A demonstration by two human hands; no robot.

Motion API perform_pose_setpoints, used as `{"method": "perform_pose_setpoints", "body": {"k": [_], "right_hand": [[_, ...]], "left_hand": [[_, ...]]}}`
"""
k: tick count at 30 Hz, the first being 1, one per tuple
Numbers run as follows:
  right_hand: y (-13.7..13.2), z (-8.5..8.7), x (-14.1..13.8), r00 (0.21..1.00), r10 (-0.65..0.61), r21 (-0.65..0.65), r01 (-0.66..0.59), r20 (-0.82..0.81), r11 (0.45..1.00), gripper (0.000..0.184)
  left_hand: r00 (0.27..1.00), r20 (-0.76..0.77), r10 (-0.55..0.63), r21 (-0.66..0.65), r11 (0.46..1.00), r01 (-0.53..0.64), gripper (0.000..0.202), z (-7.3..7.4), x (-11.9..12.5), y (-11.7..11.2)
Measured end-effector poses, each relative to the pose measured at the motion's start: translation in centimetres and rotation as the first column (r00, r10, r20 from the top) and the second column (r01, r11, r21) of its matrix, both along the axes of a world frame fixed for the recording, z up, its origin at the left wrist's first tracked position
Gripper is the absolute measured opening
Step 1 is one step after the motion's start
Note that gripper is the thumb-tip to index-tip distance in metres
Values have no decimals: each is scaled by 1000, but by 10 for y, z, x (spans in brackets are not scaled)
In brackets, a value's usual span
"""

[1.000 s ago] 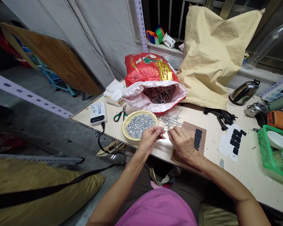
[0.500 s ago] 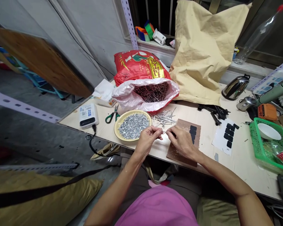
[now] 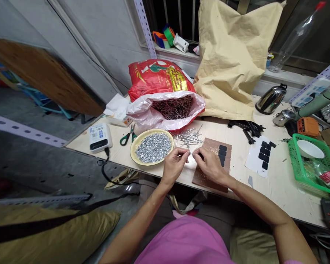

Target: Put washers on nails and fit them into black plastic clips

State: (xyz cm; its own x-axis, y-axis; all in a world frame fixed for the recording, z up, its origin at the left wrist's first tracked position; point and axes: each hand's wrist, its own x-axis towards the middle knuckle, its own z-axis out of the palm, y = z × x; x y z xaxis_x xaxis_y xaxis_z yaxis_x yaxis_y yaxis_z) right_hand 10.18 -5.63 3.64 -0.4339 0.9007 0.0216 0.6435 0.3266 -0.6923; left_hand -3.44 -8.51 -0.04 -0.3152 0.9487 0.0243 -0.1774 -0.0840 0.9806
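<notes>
Above the table's front edge, my left hand [image 3: 176, 165] and my right hand [image 3: 208, 164] meet almost fingertip to fingertip. Between them shows a short length of thin silver metal pin, pinched by my right thumb and fingers. My left fingers are pinched too, on a small piece that they mostly cover. Just behind the hands lies a loose pile of long silver metal pins [image 3: 191, 136]. Left of my left hand stands a yellow bowl [image 3: 132, 150] full of small silver metal pieces [image 3: 154, 147]. Beneath my right hand is a brown board [image 3: 226, 172] with black rounded pads [image 3: 222, 154].
A red bag [image 3: 159, 79] of dark screws lies open at the back, beside a big paper sack [image 3: 231, 66]. Scissors [image 3: 128, 136] and a white box-shaped device [image 3: 99, 137] sit left. To the right are a pad sheet [image 3: 254, 163], green basket [image 3: 295, 161] and kettle [image 3: 272, 99].
My view has shifted slightly, so the table things appear a little further left. Both hands remain together, with the left fingertips turned slightly upward. The pin stays between them.
</notes>
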Motion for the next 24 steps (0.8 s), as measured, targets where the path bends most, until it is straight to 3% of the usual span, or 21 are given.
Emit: {"method": "perform_pose_setpoints", "body": {"k": [1, 3, 5, 6, 11, 15, 18, 21, 22, 24], "right_hand": [[2, 1, 1, 995, -8, -215, -14, -103, 976, 24], [7, 4, 2, 967, -75, -548, -73, -243, 833, 30], [9, 5, 5, 949, -134, -678, -100, -284, 728, 34], [9, 6, 6, 946, -139, -678, -102, -292, 728, 35], [6, 7, 9, 963, -61, -420, -57, -262, 906, 26], [7, 5, 11, 973, -66, -366, -20, -220, 931, 21], [4, 5, 13, 982, -20, -335, -46, -188, 941, 22], [-6, 5, 17, 999, 51, -31, -51, -4, 998, 20], [-10, 4, 18, 994, 70, 121, -81, 89, 989, 21], [-18, 2, 20, 958, 100, 362, -197, 269, 911, 24]], "left_hand": [[999, -41, 16, 32, 999, -15, 21, 0, 0, 0], [996, -85, 1, 60, 998, 4, 21, 0, -1, 0], [994, -62, -85, 19, 996, 86, 22, 1, -4, 1], [991, -22, -134, -17, 991, 133, 23, 1, -6, 1], [928, 276, -251, -179, 935, 306, 37, 4, -10, 4], [839, 492, -233, -220, 899, 379, 46, 6, -8, 5], [806, 552, -215, -232, 889, 396, 45, 5, -6, 4], [781, 576, -242, -258, 853, 454, 43, 6, -7, 2], [769, 584, -260, -271, 830, 487, 44, 8, -8, 0], [770, 574, -279, -294, 808, 512, 44, 10, -8, -5]]}}
